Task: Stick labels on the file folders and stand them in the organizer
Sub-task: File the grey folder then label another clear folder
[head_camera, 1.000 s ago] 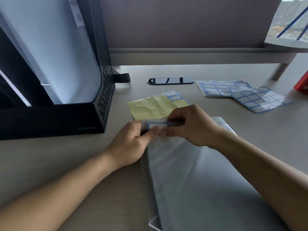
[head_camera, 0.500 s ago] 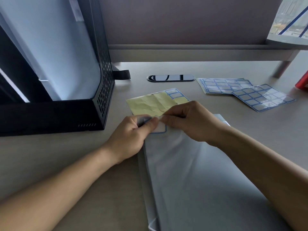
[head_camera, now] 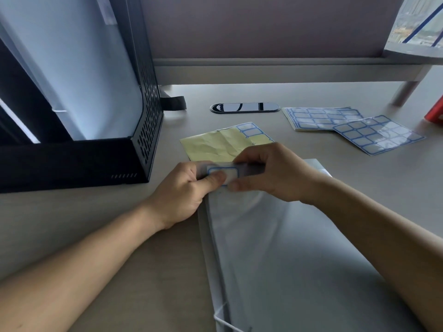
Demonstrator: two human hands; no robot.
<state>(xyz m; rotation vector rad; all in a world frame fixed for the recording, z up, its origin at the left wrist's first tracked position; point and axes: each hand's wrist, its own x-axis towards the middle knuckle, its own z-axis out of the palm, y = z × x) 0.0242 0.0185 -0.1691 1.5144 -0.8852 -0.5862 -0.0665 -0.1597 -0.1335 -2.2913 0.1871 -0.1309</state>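
Organizer [head_camera: 148, 130], black perforated metal: pale folders [head_camera: 84, 68] inside | left hand [head_camera: 184, 190] grips grey plastic folder [head_camera: 275, 248] | right hand [head_camera: 275, 173] pinches blue-bordered label [head_camera: 230, 172]

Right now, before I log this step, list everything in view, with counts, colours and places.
file folder: 1, pale grey, flat on the desk, nearest the person
label: 1, white with blue border, on that folder's far left corner
standing folder: 1, pale, upright in the organizer
organizer: 1, black, perforated, left
backing sheet: 1, yellow, few labels left, just beyond the file folder
label stack: 1, blue-bordered, far right
loose sheet: 1, blue-bordered, overlapping the stack
cable grommet: 1, black oval, centre back
strap: 1, black, beside the organizer
red object: 1, right edge, cut off
desk: 1, beige
left hand: thumb presses the label, grips the folder corner
right hand: pinches the folder edge at the label
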